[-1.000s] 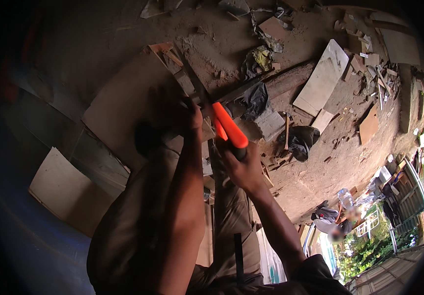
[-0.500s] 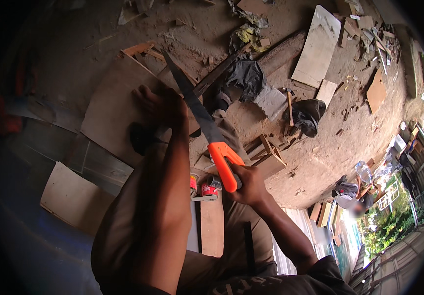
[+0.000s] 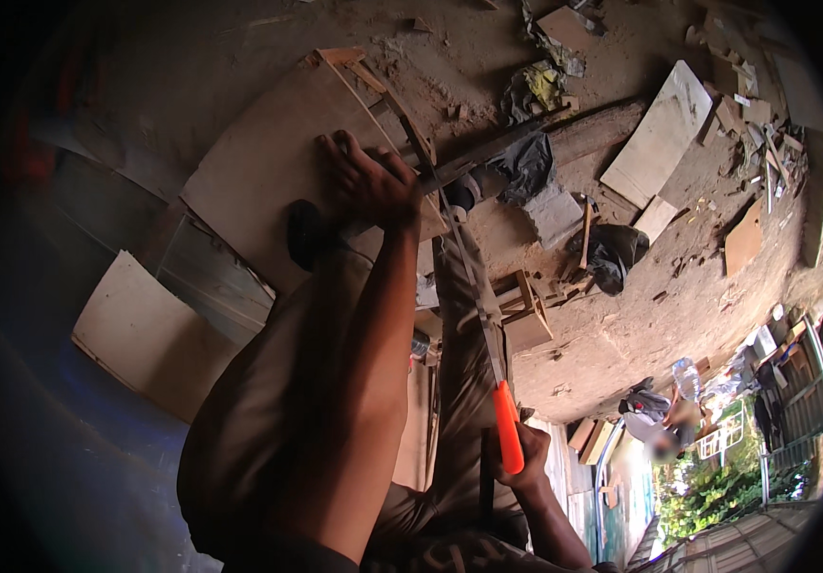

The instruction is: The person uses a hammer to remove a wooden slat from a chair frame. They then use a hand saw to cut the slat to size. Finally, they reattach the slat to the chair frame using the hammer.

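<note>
My left hand [image 3: 373,183] lies flat with fingers apart on a large pale wooden board [image 3: 263,158], close to its right edge. My right hand [image 3: 532,456] is closed round the orange handle of a handsaw [image 3: 508,432], held low near my right thigh. From there the thin blade runs up and away, seen nearly edge-on, and reaches the board's right edge beside my left wrist. Whether the teeth touch the wood is hard to make out. My left foot, in dark footwear [image 3: 304,234], rests on the board.
Beyond the board is dirt floor with wood scraps, a black plastic bag [image 3: 526,167], a wooden-handled tool [image 3: 585,234] and a pale panel [image 3: 658,138]. A small wooden frame [image 3: 526,327] stands by my right leg. Another panel [image 3: 153,336] lies left. Another person [image 3: 664,435] is far right.
My right hand has drawn the saw back and down toward me, and its blade has turned from broadside to edge-on. My left hand stays on the board; the view has shifted.
</note>
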Tool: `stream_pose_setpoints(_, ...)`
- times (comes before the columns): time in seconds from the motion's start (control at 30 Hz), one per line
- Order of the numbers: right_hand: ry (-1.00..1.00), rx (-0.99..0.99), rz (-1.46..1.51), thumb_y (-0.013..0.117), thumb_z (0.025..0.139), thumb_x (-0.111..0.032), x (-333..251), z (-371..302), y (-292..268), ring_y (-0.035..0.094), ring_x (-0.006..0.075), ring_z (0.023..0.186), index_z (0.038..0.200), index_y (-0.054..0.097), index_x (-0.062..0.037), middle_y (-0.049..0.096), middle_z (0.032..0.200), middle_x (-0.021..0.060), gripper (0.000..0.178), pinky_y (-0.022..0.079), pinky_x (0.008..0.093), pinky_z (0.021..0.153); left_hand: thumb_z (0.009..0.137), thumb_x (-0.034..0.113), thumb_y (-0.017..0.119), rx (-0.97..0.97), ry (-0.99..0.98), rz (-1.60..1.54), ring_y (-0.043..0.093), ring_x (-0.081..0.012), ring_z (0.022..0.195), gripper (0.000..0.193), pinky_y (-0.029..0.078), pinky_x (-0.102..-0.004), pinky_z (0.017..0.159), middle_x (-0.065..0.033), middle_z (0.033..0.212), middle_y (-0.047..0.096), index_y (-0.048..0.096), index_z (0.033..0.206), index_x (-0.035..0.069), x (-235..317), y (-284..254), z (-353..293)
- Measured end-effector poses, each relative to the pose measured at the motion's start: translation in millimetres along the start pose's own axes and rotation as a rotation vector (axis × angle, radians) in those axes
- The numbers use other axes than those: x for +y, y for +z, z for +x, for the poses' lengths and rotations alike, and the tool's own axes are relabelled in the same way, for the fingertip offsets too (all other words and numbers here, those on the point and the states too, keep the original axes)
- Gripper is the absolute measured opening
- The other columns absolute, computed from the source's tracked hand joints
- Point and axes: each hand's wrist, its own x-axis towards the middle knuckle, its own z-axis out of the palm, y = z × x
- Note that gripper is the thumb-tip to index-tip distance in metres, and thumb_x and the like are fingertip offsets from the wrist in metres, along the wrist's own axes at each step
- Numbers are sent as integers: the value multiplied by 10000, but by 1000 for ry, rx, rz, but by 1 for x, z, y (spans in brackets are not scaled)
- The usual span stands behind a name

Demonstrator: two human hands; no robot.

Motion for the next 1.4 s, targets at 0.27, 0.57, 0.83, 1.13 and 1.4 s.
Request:
stream_pose_setpoints(0.27,-80,161,45,685,762,-155,-55,215,27,627,434,643,853,620,43,620,679,252,228,497,432,564,931,255,414,-41,12,25,289,-373,1397,513,243,-516,1117,-204,1510,297,381,1389,27,-3,15,1)
stream_pose_setpoints(0.57,22,111,-124,648,780,-103,-60,25,-20,666,287,573,757,631,-16,605,615,143,92,516,341,544,882,221,457,-13,-73,-88,328,-380,1377,548,271,-503,1098,-197,1523,295,408,1396,40,4,-1,0)
stream_pose_setpoints(0.83,51,113,-69,639,818,-117,-78,196,16,595,309,507,732,584,13,557,576,178,165,435,382,492,859,208,533,-109,-67,-57,292,-366,1403,591,231,-534,1122,-212,1529,273,394,1408,41,2,3,-2)
stream_pose_setpoints(1.13,106,127,11,640,856,-139,-71,44,-25,574,118,516,741,622,26,562,533,87,203,424,294,486,913,252,439,-17,-122,-136,305,-381,1391,530,199,-535,1140,-187,1515,312,404,1399,43,5,-1,-2)
stream_pose_setpoints(1.4,-3,84,-123,638,847,-163,-74,196,10,505,182,430,675,508,51,509,518,179,304,374,373,443,854,219,552,76,-95,-272,281,-348,1416,550,209,-529,1147,-177,1515,309,454,1369,49,-8,1,-6)
